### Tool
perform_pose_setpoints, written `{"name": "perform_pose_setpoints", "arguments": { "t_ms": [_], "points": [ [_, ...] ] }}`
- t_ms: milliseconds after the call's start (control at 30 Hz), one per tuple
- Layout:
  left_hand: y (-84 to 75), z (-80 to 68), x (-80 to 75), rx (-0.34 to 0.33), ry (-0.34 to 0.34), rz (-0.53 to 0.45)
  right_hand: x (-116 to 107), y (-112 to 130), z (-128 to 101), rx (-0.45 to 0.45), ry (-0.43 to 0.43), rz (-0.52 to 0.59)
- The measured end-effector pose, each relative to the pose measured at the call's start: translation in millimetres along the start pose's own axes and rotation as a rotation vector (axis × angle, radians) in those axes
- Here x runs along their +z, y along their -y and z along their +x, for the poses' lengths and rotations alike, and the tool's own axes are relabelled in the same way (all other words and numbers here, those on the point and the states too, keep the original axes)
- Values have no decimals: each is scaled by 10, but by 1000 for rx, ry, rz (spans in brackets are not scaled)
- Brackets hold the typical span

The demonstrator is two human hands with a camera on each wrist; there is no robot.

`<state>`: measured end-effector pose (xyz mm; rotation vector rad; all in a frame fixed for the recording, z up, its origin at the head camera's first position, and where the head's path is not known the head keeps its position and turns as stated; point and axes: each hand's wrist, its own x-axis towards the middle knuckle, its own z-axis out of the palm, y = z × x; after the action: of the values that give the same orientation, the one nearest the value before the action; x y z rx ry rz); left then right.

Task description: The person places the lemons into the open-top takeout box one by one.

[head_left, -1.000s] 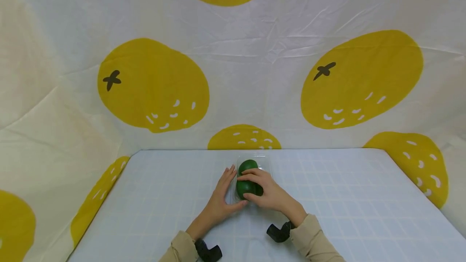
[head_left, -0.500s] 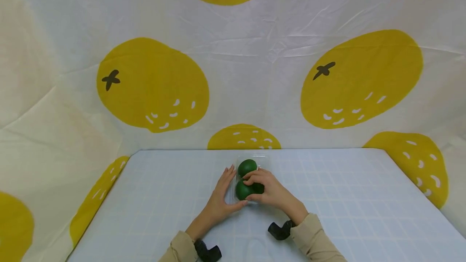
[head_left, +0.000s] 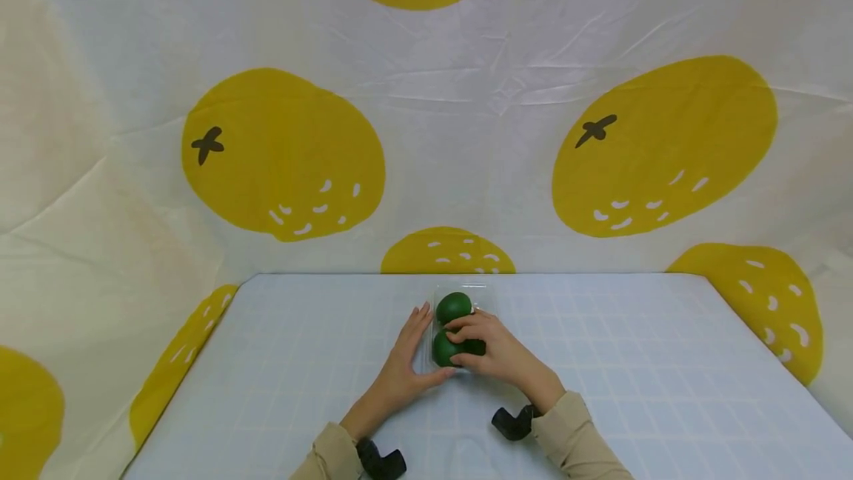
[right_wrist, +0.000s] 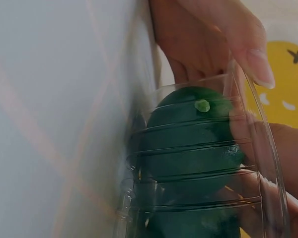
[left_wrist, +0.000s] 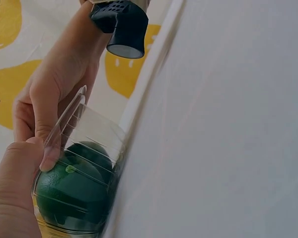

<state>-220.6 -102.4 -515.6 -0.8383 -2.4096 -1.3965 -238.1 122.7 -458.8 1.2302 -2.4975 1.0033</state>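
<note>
Right grip (head_left: 481, 347) was curled over the near green fruit (head_left: 445, 348), clear tray (head_left: 484, 295) running straight away, left hand (head_left: 408, 355) flat alongside.

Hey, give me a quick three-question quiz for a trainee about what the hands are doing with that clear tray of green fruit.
1. True or false: the right hand rests on the green fruit nearer the person in the clear plastic tray.
2. Where does the left hand lie? A) flat against the tray's left side B) on top of the far green fruit C) off the table
3. Fill in: the head view shows ___ green fruits in the tray.

Key: 1 true; 2 A; 3 two
</note>
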Motion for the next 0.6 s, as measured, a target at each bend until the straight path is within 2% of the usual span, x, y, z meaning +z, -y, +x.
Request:
{"name": "perform_pose_setpoints", "arguments": {
  "t_ms": [167,400,600],
  "points": [
    [10,-21,-8,-4,-5,10,9,5,10,-4,1,29],
    [40,-28,18,0,-23,29,7,-29,15,-76,-32,58],
    [44,-13,44,-9,7,22,-85,-46,-38,-85,-76,94]
  ]
}}
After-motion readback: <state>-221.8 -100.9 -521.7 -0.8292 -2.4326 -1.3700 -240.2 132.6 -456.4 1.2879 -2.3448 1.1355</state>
